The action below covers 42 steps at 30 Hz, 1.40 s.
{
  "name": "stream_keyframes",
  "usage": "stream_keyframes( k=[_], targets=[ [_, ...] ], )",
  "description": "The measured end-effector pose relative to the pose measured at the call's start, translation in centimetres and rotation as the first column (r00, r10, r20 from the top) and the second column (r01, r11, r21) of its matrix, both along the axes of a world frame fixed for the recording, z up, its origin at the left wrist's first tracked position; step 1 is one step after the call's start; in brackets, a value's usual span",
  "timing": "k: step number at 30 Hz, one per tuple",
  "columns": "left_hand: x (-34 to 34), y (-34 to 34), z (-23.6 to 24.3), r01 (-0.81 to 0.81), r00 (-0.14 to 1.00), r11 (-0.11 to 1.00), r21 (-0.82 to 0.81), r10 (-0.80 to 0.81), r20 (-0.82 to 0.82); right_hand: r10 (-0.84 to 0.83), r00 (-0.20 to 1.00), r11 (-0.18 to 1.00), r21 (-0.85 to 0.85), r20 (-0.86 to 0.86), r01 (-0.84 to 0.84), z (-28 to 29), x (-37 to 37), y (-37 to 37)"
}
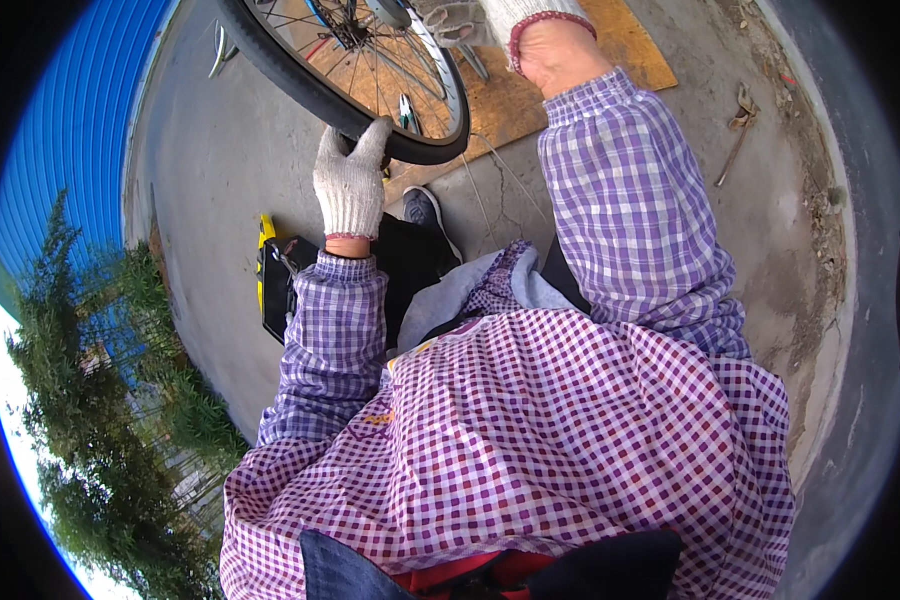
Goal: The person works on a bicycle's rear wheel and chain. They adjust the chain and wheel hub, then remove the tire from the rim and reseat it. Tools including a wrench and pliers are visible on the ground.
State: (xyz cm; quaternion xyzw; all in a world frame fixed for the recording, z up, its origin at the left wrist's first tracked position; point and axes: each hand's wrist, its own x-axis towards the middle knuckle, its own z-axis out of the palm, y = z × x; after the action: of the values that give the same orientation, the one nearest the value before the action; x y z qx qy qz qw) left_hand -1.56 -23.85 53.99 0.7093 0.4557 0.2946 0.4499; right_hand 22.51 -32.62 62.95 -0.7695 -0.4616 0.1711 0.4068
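Note:
A bicycle wheel (450, 110) with a black tyre and thin spokes fills the upper middle. My left hand (350, 185), in a white knitted glove, grips the tyre's near edge, with the thumb on the tyre and the other fingers partly hidden by it. My right hand (475, 22), gloved alike, is beyond the wheel's right side at the top edge. Its fingers look curled, but whatever they hold cannot be made out. Through the spokes I see pliers (407, 113) with dark green handles.
A wooden board (630, 45) lies on the concrete under the wheel. My shoe (430, 215) is just below the tyre. A black and yellow case (273, 285) stands at the left. A thin stick-like object (738, 135) lies at the right. Trees and a blue wall (80, 110) are further left.

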Motion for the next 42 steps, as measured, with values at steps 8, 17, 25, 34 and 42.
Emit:
stream_keyframes(
  k=[8,17,25,34,42],
  targets=[
    [-1.1,0.0,-0.5,0.201,0.98,0.974,-0.107,-0.2,0.019,0.003,0.981,1.0,-0.004,-0.195,-0.003,0.1,-0.4,0.3],
    [-2.0,1.0,-1.6,0.175,0.974,0.979,0.107,-0.156,-0.163,0.044,0.986,0.959,0.271,0.163,-0.087,-1.1,-2.5,2.5],
    [-2.9,1.2,-1.8,0.162,0.985,0.985,0.061,-0.157,-0.078,0.112,0.893,0.979,0.202,-0.436,-0.025,0.3,-3.6,1.2],
    [-4.1,3.2,0.6,0.248,0.967,0.965,0.081,-0.242,-0.078,0.099,0.904,0.992,0.115,-0.417,-0.056,0.3,-3.6,1.0],
    [-4.0,5.2,6.6,0.319,0.941,0.946,-0.059,-0.324,-0.096,0.232,0.971,0.958,0.163,0.052,-0.238,-4.7,-6.4,5.8]
  ],
)
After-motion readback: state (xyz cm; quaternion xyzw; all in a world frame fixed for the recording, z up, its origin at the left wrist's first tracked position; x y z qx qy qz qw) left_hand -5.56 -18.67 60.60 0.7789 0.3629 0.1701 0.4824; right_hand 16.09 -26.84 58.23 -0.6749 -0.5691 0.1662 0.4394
